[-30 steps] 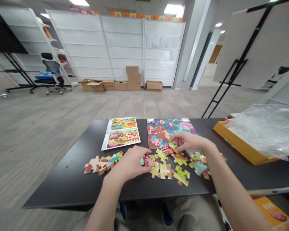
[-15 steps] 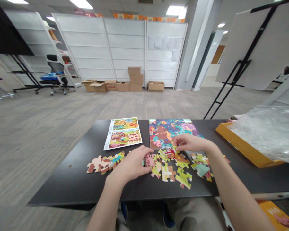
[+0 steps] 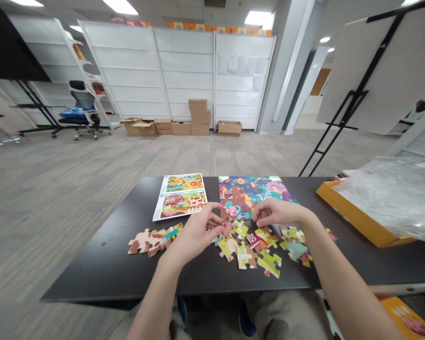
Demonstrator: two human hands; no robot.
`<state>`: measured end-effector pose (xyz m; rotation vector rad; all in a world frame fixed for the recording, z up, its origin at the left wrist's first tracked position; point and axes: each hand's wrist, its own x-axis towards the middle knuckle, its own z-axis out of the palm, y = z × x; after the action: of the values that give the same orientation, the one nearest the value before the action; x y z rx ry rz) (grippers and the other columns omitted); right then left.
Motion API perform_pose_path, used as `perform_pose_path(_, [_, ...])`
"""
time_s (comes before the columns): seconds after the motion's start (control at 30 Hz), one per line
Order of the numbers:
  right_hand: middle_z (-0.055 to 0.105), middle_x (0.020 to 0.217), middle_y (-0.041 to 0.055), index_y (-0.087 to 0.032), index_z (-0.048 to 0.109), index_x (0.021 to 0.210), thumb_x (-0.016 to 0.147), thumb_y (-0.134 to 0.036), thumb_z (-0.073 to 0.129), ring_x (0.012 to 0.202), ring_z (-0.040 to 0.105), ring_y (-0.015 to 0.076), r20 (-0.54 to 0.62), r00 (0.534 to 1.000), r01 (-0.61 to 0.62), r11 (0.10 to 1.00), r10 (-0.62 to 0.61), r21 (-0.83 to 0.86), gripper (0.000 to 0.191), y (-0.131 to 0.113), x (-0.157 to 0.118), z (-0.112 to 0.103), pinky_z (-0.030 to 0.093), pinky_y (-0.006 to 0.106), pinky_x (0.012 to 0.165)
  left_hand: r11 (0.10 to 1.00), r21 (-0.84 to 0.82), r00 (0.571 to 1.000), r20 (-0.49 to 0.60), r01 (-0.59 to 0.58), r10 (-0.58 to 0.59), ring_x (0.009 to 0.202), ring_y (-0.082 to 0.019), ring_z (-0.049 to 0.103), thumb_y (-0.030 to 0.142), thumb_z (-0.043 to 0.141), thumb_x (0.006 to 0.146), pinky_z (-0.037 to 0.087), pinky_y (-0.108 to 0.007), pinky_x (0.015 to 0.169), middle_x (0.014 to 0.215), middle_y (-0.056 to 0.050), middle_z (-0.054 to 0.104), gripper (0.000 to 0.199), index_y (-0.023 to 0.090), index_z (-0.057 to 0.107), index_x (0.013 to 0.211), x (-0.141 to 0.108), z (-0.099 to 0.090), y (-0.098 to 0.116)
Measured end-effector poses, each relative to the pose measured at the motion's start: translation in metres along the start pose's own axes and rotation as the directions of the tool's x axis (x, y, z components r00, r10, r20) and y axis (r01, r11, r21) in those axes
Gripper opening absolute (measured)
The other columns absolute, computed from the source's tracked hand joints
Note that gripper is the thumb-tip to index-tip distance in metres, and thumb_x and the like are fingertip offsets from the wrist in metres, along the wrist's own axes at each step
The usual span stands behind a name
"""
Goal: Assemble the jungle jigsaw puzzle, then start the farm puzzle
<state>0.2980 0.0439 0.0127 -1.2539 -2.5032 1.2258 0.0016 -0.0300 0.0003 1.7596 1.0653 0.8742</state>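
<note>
Pink jigsaw piece [image 3: 226, 225] pinched in the narrow grip of the left hand [image 3: 193, 233]. Right hand [image 3: 279, 212] close by, fingers drawn narrow, any hold impossible to tell, near a red barn piece [image 3: 255, 241] among loose puzzle pieces [image 3: 246, 255] on a black table [image 3: 92, 271]. Farther left, joined cow-patterned pieces [image 3: 145, 241]. Beyond the hands, a printed picture sheet [image 3: 180, 196] beside a colourful puzzle board [image 3: 241, 196]. At right, an orange tray [image 3: 350, 212] under clear plastic wrap [image 3: 389, 198].
</note>
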Motion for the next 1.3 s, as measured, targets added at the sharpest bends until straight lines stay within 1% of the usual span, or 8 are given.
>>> perform_pose_path(0.17, [0.073, 0.096, 0.0038, -0.02, 0.072, 0.103, 0.091, -0.045, 0.065, 0.084, 0.066, 0.0168, -0.19, 0.955, 0.256, 0.958, -0.23, 0.131, 0.028, -0.027, 0.014, 0.024, 0.052, 0.029, 0.077, 0.998, -0.06, 0.999, -0.034, 0.006, -0.008, 0.077, -0.016, 0.075, 0.027, 0.067, 0.086, 0.059, -0.029, 0.073, 0.099, -0.003, 0.071, 0.031, 0.023, 0.053, 0.114, 0.006, 0.007, -0.006])
perform_pose_path(0.3, [0.074, 0.094, 0.0033, -0.02, 0.07, 0.106, 0.088, -0.047, 0.069, 0.083, 0.067, 0.0167, -0.162, 0.943, 0.323, 0.915, -0.29, 0.241, 0.032, -0.036, 0.028, 0.045, 0.052, 0.029, 0.075, 0.999, -0.042, 0.998, -0.066, -0.003, 0.0, 0.075, -0.016, 0.075, 0.025, 0.067, 0.085, 0.059, -0.029, 0.07, 0.108, -0.005, 0.068, 0.029, 0.022, 0.054, 0.11, 0.013, 0.015, -0.01])
perform_pose_path(0.4, [0.073, 0.085, 0.0023, -0.019, 0.069, 0.098, 0.088, -0.045, 0.068, 0.075, 0.067, 0.0158, -0.17, 0.955, 0.283, 0.923, -0.244, 0.261, 0.028, -0.032, 0.03, 0.046, 0.051, 0.028, 0.069, 0.999, 0.025, 0.994, -0.107, -0.019, 0.022, 0.078, -0.017, 0.075, 0.021, 0.059, 0.089, 0.059, -0.03, 0.073, 0.106, -0.005, 0.069, 0.019, 0.021, 0.054, 0.108, 0.017, 0.019, -0.009])
perform_pose_path(0.5, [0.075, 0.083, 0.0033, -0.019, 0.068, 0.094, 0.088, -0.043, 0.068, 0.073, 0.068, 0.0164, -0.232, 0.962, 0.2, 0.948, -0.142, 0.249, 0.025, -0.024, 0.029, 0.035, 0.052, 0.029, 0.07, 0.956, 0.295, 0.989, -0.138, -0.008, 0.051, 0.09, -0.02, 0.073, 0.014, 0.047, 0.095, 0.057, -0.034, 0.082, 0.107, -0.007, 0.071, 0.018, 0.02, 0.056, 0.109, 0.019, 0.02, -0.008])
perform_pose_path(0.6, [0.075, 0.081, 0.0053, -0.018, 0.066, 0.086, 0.083, -0.044, 0.069, 0.072, 0.069, 0.0176, -0.323, 0.946, 0.087, 0.962, 0.002, 0.258, 0.027, -0.009, 0.031, 0.025, 0.052, 0.029, 0.068, 0.769, 0.64, 0.994, -0.079, -0.002, 0.069, 0.108, -0.025, 0.067, 0.011, 0.044, 0.096, 0.052, -0.04, 0.094, 0.115, -0.011, 0.07, 0.026, 0.019, 0.06, 0.114, 0.018, 0.02, -0.009])
perform_pose_path(0.67, [0.075, 0.078, 0.0059, -0.018, 0.064, 0.082, 0.08, -0.045, 0.071, 0.07, 0.069, 0.0178, -0.371, 0.926, 0.039, 0.958, 0.073, 0.284, 0.028, 0.002, 0.034, 0.022, 0.051, 0.029, 0.065, 0.657, 0.753, 0.998, 0.002, -0.038, 0.055, 0.114, -0.026, 0.063, 0.011, 0.044, 0.096, 0.05, -0.041, 0.098, 0.119, -0.011, 0.069, 0.028, 0.018, 0.063, 0.115, 0.018, 0.021, -0.011])
perform_pose_path(0.87, [0.073, 0.071, 0.0052, -0.018, 0.063, 0.08, 0.08, -0.041, 0.07, 0.063, 0.067, 0.017, -0.384, 0.913, -0.016, 0.951, 0.14, 0.308, 0.025, 0.019, 0.045, 0.027, 0.051, 0.029, 0.062, 0.613, 0.786, 0.996, 0.092, -0.083, 0.016, 0.124, -0.026, 0.057, 0.01, 0.04, 0.096, 0.047, -0.042, 0.102, 0.135, -0.01, 0.063, 0.041, 0.021, 0.06, 0.13, 0.016, 0.029, -0.011])
perform_pose_path(1.3, [0.076, 0.076, 0.0042, -0.018, 0.072, 0.08, 0.084, -0.032, 0.064, 0.066, 0.066, 0.0175, -0.526, 0.849, -0.112, 0.989, 0.043, -0.1, 0.017, 0.011, 0.051, 0.034, 0.047, 0.028, 0.063, 0.61, 0.788, 0.995, 0.099, -0.081, 0.004, 0.121, -0.028, 0.06, 0.014, 0.042, 0.095, 0.05, -0.042, 0.098, 0.136, -0.013, 0.061, 0.039, 0.017, 0.059, 0.13, 0.016, 0.033, -0.012])
